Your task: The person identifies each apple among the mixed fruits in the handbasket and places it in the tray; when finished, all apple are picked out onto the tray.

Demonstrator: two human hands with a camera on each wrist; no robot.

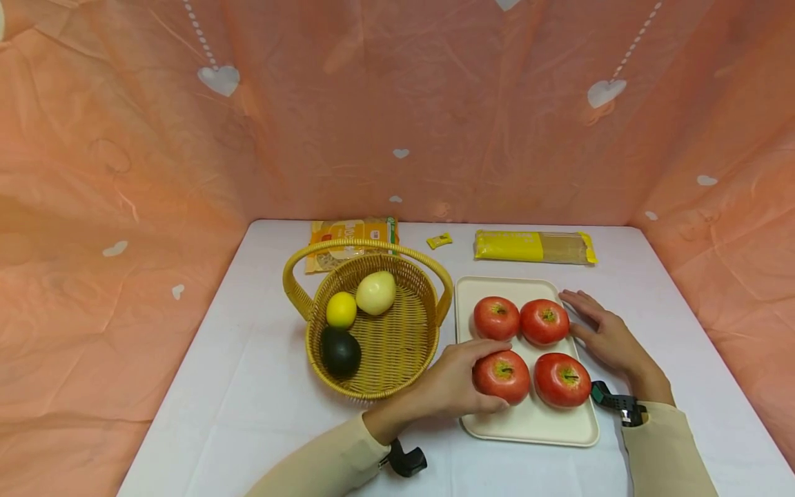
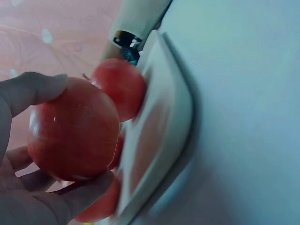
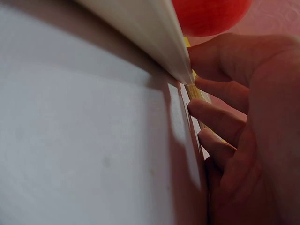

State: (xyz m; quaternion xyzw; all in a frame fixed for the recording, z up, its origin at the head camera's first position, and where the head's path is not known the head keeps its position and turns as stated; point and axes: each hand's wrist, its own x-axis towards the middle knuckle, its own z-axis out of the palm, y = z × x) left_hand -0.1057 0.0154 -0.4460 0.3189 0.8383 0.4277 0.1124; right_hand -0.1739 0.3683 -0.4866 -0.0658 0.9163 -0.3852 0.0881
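Note:
My left hand (image 1: 456,379) holds the front-left red apple (image 1: 504,377), thumb on the near side and fingers round the far side. In the left wrist view that apple (image 2: 75,129) sits between thumb and fingertips, above the tray. A cream tray (image 1: 528,428) carries the other apples, among them the front-right apple (image 1: 562,381) and the back-right apple (image 1: 544,322). Along the tray's right edge lies my right hand (image 1: 615,342), its fingers extended. The right wrist view shows its thumb and index fingertip (image 3: 201,84) right at the tray rim.
Left of the tray stands a wicker basket (image 1: 397,359) with a tall handle, holding a pale round fruit (image 1: 375,293), a yellow fruit (image 1: 341,310) and a dark avocado-like fruit (image 1: 340,352). Behind are an orange food bag (image 1: 319,262), a small yellow packet (image 1: 439,240) and a noodle pack (image 1: 534,247).

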